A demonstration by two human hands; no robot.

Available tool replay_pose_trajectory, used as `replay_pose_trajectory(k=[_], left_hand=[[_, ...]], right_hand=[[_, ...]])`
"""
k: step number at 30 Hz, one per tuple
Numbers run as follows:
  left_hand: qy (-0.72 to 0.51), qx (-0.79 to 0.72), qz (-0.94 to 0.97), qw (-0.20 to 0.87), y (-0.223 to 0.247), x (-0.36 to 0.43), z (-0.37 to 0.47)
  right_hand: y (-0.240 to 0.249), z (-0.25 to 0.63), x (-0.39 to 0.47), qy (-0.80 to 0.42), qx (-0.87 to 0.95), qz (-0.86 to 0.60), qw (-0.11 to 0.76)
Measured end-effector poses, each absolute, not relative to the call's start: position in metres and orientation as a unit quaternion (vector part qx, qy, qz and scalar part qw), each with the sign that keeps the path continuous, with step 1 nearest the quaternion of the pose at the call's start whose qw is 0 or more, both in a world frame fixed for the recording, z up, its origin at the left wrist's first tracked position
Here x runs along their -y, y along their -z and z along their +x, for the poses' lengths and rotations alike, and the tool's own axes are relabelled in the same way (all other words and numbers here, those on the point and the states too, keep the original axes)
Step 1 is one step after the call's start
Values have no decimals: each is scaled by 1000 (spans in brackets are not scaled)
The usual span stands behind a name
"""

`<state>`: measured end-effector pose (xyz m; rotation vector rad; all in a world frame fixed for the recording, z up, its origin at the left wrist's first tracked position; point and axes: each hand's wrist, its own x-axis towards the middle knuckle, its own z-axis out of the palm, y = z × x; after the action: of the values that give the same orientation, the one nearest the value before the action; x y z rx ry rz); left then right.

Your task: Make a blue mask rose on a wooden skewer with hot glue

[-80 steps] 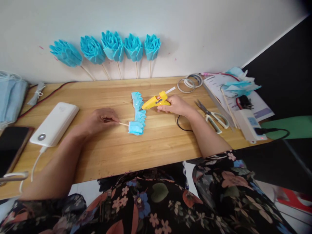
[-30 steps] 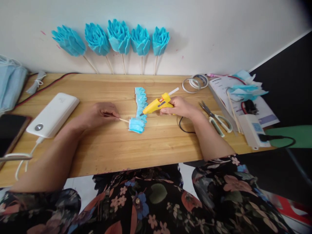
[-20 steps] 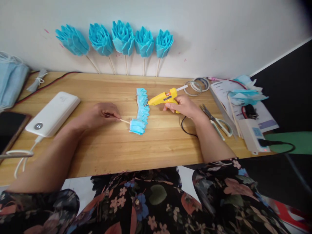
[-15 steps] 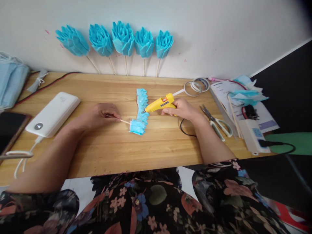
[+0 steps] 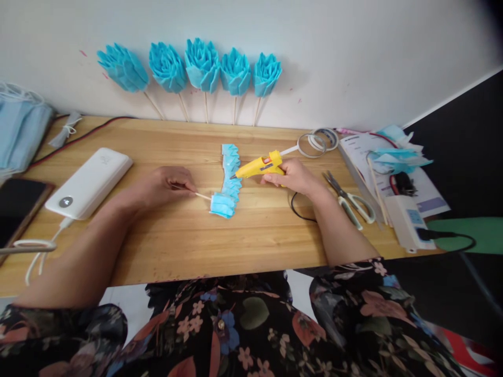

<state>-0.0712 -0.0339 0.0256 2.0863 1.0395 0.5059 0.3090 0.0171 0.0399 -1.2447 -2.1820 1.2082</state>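
Observation:
Pinched in my left hand is a thin wooden stick. Its far end goes into the rolled part of a pleated light-blue fabric strip, which lies across the table away from me. My right hand grips a yellow hot glue gun. The nozzle points left over the strip's middle, above the roll; whether it touches the fabric I cannot tell. A black cord runs beneath my right wrist.
Several blue fabric flowers on sticks lean against the wall. At left are a white power bank, a phone and face masks. Scissors, tape rolls, papers and a power strip lie at right.
The glue gun's tip has shifted slightly up along the strip, away from the roll. The whole view has moved a little; my left hand keeps its hold on the stick.

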Motion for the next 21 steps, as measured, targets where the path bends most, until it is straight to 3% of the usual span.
replay_pose_trajectory(k=[7, 14, 21], left_hand=[[-195, -414, 807, 373, -29, 35, -69], [-196, -409, 809, 373, -32, 36, -68], [-208, -399, 813, 368, -30, 36, -69]], right_hand=[[-37, 312, -20, -414, 744, -480, 212], [-47, 306, -12, -445, 777, -424, 133], [-45, 305, -13, -440, 781, -426, 125]])
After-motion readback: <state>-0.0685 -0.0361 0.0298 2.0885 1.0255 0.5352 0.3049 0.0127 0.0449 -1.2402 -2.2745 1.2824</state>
